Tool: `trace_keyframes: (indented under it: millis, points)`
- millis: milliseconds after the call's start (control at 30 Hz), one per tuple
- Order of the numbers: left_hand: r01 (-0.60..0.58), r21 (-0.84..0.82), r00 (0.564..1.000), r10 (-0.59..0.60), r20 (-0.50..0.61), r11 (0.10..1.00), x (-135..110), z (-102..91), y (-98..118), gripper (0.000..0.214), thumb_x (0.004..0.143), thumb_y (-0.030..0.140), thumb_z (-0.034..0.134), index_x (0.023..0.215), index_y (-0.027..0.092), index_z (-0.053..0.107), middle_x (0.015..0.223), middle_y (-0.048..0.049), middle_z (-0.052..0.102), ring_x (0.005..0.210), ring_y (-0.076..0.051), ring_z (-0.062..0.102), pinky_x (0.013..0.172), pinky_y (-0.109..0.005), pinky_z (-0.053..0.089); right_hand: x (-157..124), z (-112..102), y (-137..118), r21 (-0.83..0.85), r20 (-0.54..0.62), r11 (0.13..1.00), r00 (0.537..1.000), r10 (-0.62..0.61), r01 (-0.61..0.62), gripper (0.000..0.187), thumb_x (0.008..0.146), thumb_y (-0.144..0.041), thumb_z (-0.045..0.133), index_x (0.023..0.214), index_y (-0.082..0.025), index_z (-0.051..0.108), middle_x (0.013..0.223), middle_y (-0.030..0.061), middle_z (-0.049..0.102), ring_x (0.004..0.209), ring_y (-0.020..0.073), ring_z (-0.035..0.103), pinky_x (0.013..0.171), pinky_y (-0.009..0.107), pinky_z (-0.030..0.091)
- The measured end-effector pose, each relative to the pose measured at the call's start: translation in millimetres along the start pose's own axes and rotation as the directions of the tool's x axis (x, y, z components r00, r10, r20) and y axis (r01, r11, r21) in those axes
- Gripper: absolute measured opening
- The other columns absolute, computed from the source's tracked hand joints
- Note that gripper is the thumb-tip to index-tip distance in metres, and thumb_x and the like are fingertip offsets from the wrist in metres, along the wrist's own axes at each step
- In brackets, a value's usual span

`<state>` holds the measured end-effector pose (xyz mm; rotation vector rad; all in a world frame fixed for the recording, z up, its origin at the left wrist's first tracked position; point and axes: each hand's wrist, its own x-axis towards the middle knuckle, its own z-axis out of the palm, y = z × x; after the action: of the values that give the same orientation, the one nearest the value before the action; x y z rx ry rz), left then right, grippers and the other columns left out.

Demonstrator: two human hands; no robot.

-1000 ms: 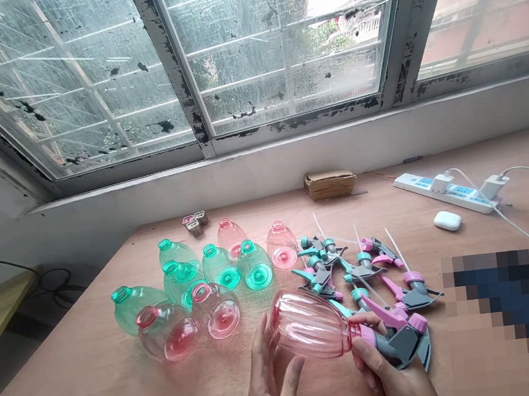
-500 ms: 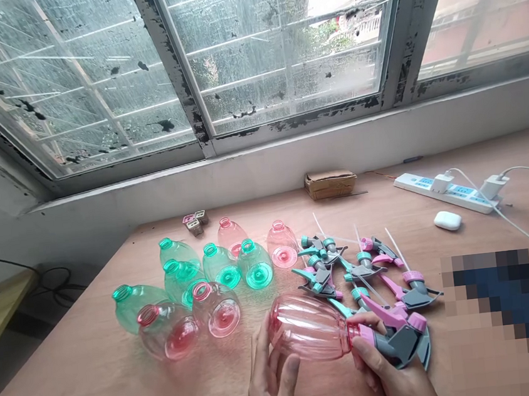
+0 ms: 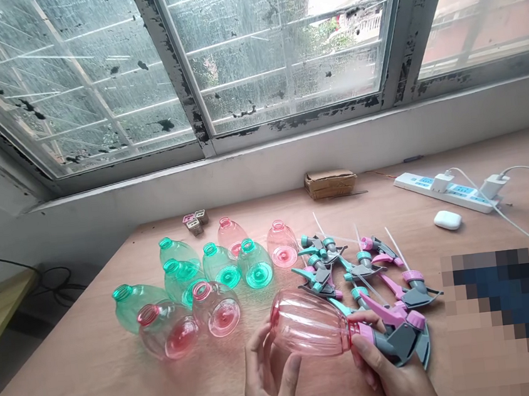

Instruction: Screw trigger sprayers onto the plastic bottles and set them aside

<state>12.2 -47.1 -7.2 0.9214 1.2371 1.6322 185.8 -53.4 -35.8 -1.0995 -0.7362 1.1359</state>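
A clear pink spray bottle [image 3: 309, 325] lies sideways in front of me, base to the left. Its neck meets the pink collar of a grey-and-pink trigger spray head [image 3: 392, 336]. My right hand [image 3: 390, 364] is closed around the collar and neck, thumb on the near side. At the base end my left hand [image 3: 266, 374] curves loosely, fingertips against the bottle and thumb by its lower edge. Beyond the bottle lie several loose trigger spray heads [image 3: 364, 266] in teal, pink and grey, some with thin tubes sticking up.
Several green bottles [image 3: 255, 265] and pink bottles [image 3: 217, 310] without tops stand at the left and middle of the wooden table [image 3: 99, 385]. Farther back are small boxes [image 3: 194, 223], a cardboard box [image 3: 330, 185], a power strip [image 3: 443, 190] and a white case [image 3: 447, 221]. A window runs behind.
The bottle's base end has risen slightly and shifted a little. My left fingers overlap it less than before, with a looser hold. My right hand stays at the collar.
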Motion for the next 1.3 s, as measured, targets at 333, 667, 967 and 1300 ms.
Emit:
trace_keyframes:
  millis: [333, 667, 967, 1300]
  points:
    - [-0.052, 0.156, 0.997, 0.043, 0.061, 0.986, 5, -9.9, -18, 0.063, 0.08, 0.051, 0.09, 0.135, 0.029, 0.07, 0.138, -0.0079, 0.074, 0.123, -0.027, 0.069, 0.107, -0.032, 0.053, 1, 0, 0, 0.004, 0.003, 1.0, 1.0, 0.007, -0.007, 0.053, 0.085, -0.059, 0.088, 0.116, -0.02, 0.067, 0.058, -0.0029, 0.063, 0.046, 0.0142, 0.049, 0.045, 0.024, 0.034]
    - [0.023, 0.033, 0.997, -0.025, 0.075, 0.999, 1, -0.1, 4, 0.062, 0.082, 0.056, 0.087, 0.134, 0.026, 0.071, 0.133, -0.0114, 0.077, 0.122, -0.03, 0.073, 0.105, -0.035, 0.059, 1, 2, -3, 0.051, 0.002, 0.999, 1.0, -0.006, 0.006, 0.047, 0.086, -0.057, 0.087, 0.111, -0.021, 0.069, 0.056, -0.0031, 0.063, 0.043, 0.0121, 0.049, 0.042, 0.02, 0.035]
    - [0.004, 0.089, 0.99, -0.016, 0.137, 0.996, 5, -7.7, -9, 0.062, 0.078, 0.051, 0.091, 0.133, 0.029, 0.075, 0.135, -0.0108, 0.076, 0.129, -0.034, 0.07, 0.113, -0.043, 0.056, 2, 3, -9, 0.107, -0.039, 0.994, 0.999, -0.015, 0.019, 0.052, 0.085, -0.049, 0.09, 0.121, -0.022, 0.066, 0.056, -0.0046, 0.063, 0.041, 0.0108, 0.048, 0.041, 0.018, 0.036]
    - [-0.019, 0.058, 0.992, 0.012, 0.122, 0.998, 2, -2.9, -3, 0.059, 0.085, 0.052, 0.086, 0.137, 0.029, 0.071, 0.149, -0.0104, 0.069, 0.142, -0.036, 0.061, 0.123, -0.045, 0.046, 2, 1, -1, 0.037, -0.023, 0.999, 1.0, -0.012, 0.013, 0.05, 0.085, -0.055, 0.089, 0.116, -0.022, 0.067, 0.056, -0.0038, 0.063, 0.042, 0.0126, 0.049, 0.042, 0.021, 0.035]
